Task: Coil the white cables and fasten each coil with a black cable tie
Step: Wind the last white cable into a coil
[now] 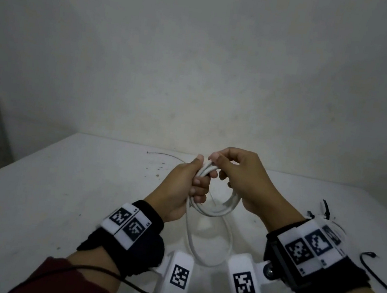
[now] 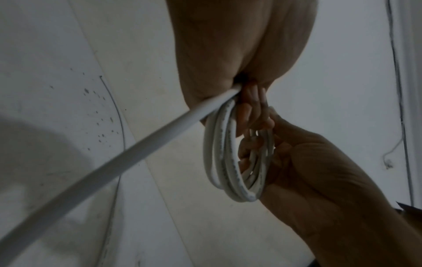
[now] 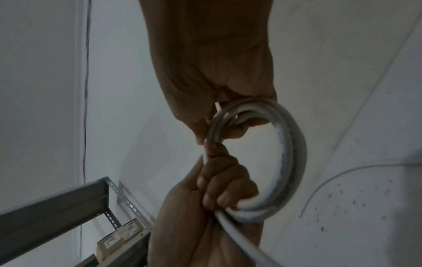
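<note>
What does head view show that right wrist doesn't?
Only head: black cable ties on the table at the right, and a slack loop of cable hanging toward the person. Only right wrist: a metal shelf with boxes. Both: left hand gripping the white coil while right hand pinches its top.

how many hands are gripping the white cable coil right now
2. The left hand grips the coil at its left side, fingers curled round the bundled loops. The right hand pinches the top of it. Both hold it above the table.
</note>
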